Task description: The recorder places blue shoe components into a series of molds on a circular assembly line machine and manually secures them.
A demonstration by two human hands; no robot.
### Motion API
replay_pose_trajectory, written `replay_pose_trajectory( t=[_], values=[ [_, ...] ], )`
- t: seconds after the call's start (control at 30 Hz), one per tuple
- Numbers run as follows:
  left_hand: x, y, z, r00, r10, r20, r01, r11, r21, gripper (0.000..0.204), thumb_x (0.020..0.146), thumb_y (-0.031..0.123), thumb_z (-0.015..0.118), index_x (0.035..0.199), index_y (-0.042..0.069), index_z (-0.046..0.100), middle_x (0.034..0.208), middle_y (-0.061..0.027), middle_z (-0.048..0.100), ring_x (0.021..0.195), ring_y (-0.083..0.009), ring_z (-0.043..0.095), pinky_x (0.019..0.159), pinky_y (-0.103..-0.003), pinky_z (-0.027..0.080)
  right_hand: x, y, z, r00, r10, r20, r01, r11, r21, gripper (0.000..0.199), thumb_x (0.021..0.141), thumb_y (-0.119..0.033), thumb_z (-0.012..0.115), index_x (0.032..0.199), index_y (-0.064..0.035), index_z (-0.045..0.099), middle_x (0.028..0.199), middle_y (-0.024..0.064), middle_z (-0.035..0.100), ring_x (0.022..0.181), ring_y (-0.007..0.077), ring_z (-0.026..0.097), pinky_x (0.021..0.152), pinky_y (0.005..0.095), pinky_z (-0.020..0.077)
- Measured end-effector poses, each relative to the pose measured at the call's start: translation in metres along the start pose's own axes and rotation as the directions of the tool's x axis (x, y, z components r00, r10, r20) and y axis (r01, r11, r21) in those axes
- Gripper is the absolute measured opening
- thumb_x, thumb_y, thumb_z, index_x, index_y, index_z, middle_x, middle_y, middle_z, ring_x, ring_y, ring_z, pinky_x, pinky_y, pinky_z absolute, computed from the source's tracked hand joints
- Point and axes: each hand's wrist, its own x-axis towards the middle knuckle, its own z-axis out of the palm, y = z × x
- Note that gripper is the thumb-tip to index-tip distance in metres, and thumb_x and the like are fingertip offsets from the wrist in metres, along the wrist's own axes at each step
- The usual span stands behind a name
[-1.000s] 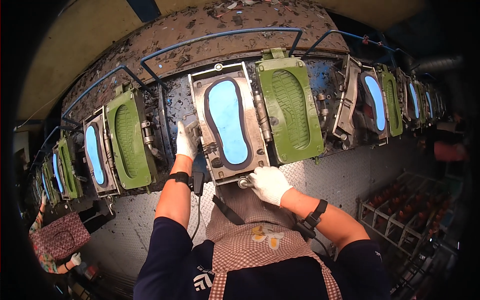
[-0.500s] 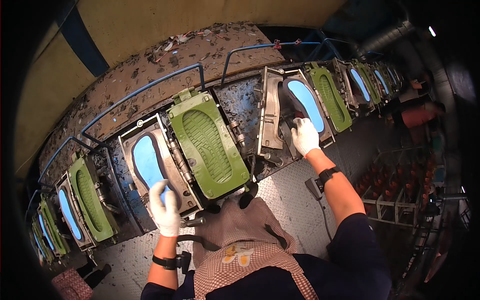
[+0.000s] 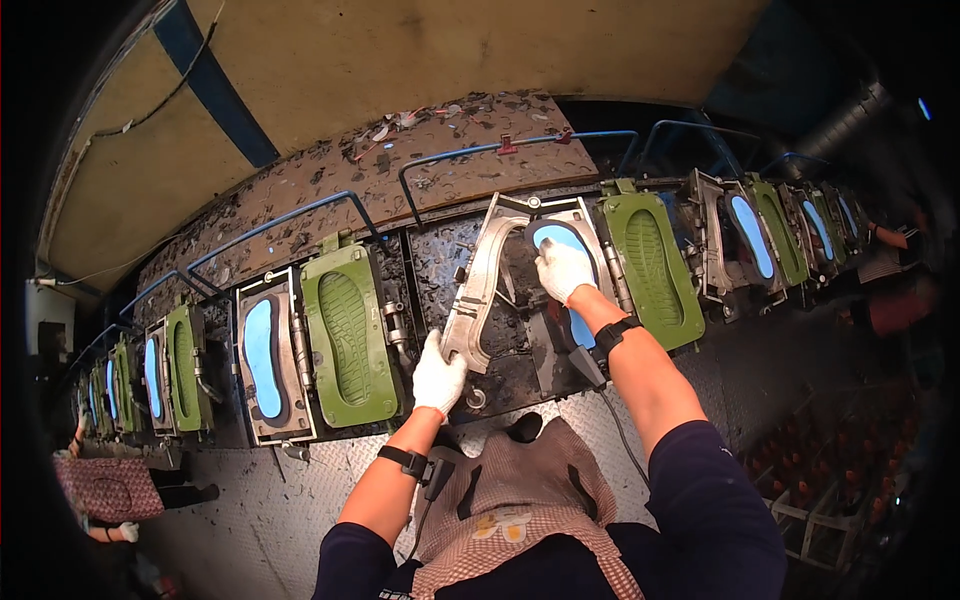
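In the head view, the one view given, the work has moved along the row to a new mould station. One second ago both hands were at a station with its pale metal frame closed; that station, with its bright blue foot-shaped sole and olive-green metal mould half with a treaded hollow, now lies to the left, out of both hands' reach. Half a second ago the left hand was over that sole and only the right was at the new station.

Now the left hand, in a white knit glove, touches the lower end of a curved, silvery metal side plate, which stands swung apart from its frame; whether the fingers are closed around it I cannot tell. The right hand, gloved alike, lies over the upper part of a second bright blue sole with a dark rim, fingers bent; whether it pinches or only presses is hidden. This sole sits in the open frame, just left of another olive-green mould half, above the dark, debris-strewn counter.

The change suggests that handling of this second sole has begun, with the plate's opening giving access to its left side.
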Motion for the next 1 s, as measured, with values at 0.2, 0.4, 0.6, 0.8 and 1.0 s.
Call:
replay_pose_trajectory(
  t=[0.2, 0.4, 0.6, 0.8, 1.0],
  values=[
    [-0.065, 0.067, 0.078, 0.951, -0.214, 0.222, 0.226, 0.974, -0.033, 0.090, 0.089, 0.039, 0.070, 0.156, -0.007, 0.031, 0.145, -0.0329, 0.054, 0.134, -0.0413, 0.056, 0.112, -0.042, 0.044, 0.004, 0.024, -0.004, 1.000, -0.010, 0.016, 0.008, 0.996, 0.088, 0.030, 0.094, -0.029, 0.057, 0.105, -0.0029, 0.068, 0.097, 0.0238, 0.072, 0.094, 0.0429, 0.070, 0.086, 0.0507, 0.0548],
    [-0.054, 0.055, 0.153, 0.947, -0.089, 0.309, 0.181, 0.941, -0.286, 0.113, 0.077, 0.032, 0.087, 0.157, -0.008, 0.019, 0.150, -0.0301, 0.046, 0.140, -0.0389, 0.049, 0.116, -0.040, 0.041, 0.000, -0.003, -0.134, 0.948, -0.171, -0.268, 0.269, 0.879, 0.393, 0.026, 0.099, -0.021, 0.055, 0.114, -0.0035, 0.067, 0.116, 0.0197, 0.071, 0.108, 0.0372, 0.068, 0.094, 0.0443, 0.0534],
    [-0.069, 0.085, 0.177, 0.972, -0.127, 0.197, 0.178, 0.947, -0.268, 0.126, 0.068, 0.037, 0.092, 0.159, -0.007, 0.015, 0.157, -0.0295, 0.034, 0.143, -0.0421, 0.042, 0.119, -0.046, 0.038, -0.034, 0.054, -0.022, 0.983, -0.169, -0.070, 0.168, 0.986, -0.018, 0.053, 0.098, -0.034, 0.059, 0.136, 0.0018, 0.058, 0.148, 0.0218, 0.049, 0.141, 0.0386, 0.041, 0.120, 0.0458, 0.0319],
    [-0.049, 0.103, 0.175, 0.844, 0.523, -0.119, -0.483, 0.837, 0.256, 0.113, 0.064, 0.037, 0.093, 0.155, 0.004, 0.033, 0.156, -0.0312, 0.032, 0.141, -0.0550, 0.036, 0.116, -0.061, 0.032, -0.030, 0.096, 0.005, 0.976, 0.098, -0.197, 0.032, 0.821, 0.569, 0.045, 0.098, -0.038, 0.056, 0.126, -0.0042, 0.066, 0.142, 0.0208, 0.054, 0.135, 0.0394, 0.047, 0.113, 0.0459, 0.0397],
    [-0.034, 0.109, 0.171, 0.697, 0.716, 0.043, -0.715, 0.688, 0.124, 0.060, 0.066, 0.012, 0.087, 0.122, 0.006, 0.067, 0.131, -0.0143, 0.064, 0.127, -0.0404, 0.058, 0.107, -0.050, 0.048, 0.029, 0.130, -0.073, 0.910, 0.047, 0.412, -0.140, 0.970, 0.197, 0.055, 0.096, -0.047, 0.055, 0.110, 0.0020, 0.074, 0.109, 0.0279, 0.072, 0.106, 0.0421, 0.070, 0.096, 0.0460, 0.0532]
  ],
)
